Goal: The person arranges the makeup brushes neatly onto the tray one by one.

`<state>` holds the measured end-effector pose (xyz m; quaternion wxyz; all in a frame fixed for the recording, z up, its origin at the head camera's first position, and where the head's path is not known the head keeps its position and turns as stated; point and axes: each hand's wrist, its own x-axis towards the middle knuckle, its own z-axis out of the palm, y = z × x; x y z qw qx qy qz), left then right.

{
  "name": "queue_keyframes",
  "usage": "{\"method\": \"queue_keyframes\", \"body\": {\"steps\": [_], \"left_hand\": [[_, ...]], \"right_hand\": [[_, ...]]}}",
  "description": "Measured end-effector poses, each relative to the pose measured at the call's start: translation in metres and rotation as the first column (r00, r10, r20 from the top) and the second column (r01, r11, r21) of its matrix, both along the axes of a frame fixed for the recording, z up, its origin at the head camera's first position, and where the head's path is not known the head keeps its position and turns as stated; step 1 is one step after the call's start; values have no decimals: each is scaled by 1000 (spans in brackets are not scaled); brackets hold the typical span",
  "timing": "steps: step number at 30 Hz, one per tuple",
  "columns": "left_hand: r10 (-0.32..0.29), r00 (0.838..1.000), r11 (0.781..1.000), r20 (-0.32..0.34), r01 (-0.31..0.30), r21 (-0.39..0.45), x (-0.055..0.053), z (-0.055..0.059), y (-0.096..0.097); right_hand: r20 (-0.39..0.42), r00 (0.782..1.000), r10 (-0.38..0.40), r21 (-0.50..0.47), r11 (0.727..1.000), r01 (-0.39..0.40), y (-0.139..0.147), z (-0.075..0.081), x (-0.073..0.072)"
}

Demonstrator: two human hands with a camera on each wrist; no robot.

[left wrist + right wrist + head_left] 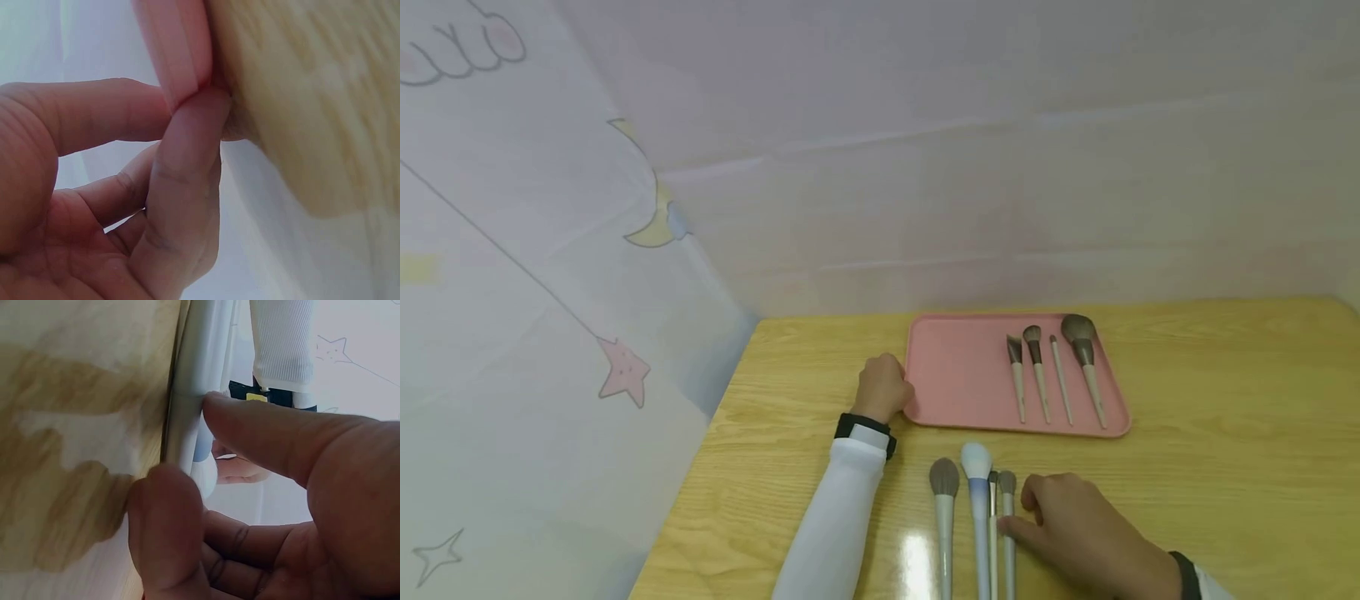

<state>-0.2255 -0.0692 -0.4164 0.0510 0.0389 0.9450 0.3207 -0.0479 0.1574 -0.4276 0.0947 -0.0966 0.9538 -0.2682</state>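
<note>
Four loose brushes [979,500] lie side by side on the tabletop, heads toward twelve o'clock in the head view. The right hand [1075,529] is at three o'clock from them, thumb against the handle of the rightmost brush [1010,568] and forefinger bent close beside it; whether this grip pinches the brush, I cannot tell. At twelve o'clock from the row is a pink tray [962,375] flat on the tabletop, carrying four more brushes [1039,367] on its three-o'clock side. The left hand [882,387], at eleven o'clock, has its grip on the tray's near-left edge, pinched between thumb and fingers.

The tabletop [1225,400] is yellowish wood grain, with a white glare [916,562] at eight o'clock from the loose brushes. Behind it, at twelve, hangs a pale, creased backdrop [925,208]. Toward ten, a pale side wall [512,333] bears a pink star [625,371] on a string and, higher, a yellow crescent moon [658,221]. A white sleeve [835,525] covers the left forearm.
</note>
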Motion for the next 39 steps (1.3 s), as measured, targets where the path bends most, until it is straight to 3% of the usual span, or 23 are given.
{"method": "queue_keyframes", "body": {"steps": [12, 18, 28, 39], "left_hand": [[-3, 1000, 1000, 1, 3, 1, -4, 3, 1], [-6, 1000, 1000, -2, 6, -3, -4, 1, 0], [0, 1000, 1000, 8, 0, 5, -2, 0, 0], [-6, 1000, 1000, -1, 6, 2, -2, -2, -1]], "right_hand": [[15, 999, -41, 13, 999, 41, 8, 8, -8], [-16, 999, -39, 45, 998, 40, 18, 9, -12], [28, 998, -61, 82, 995, 59, 18, 6, -7], [2, 997, -72, 102, 992, 72, 17, 4, -7]]}}
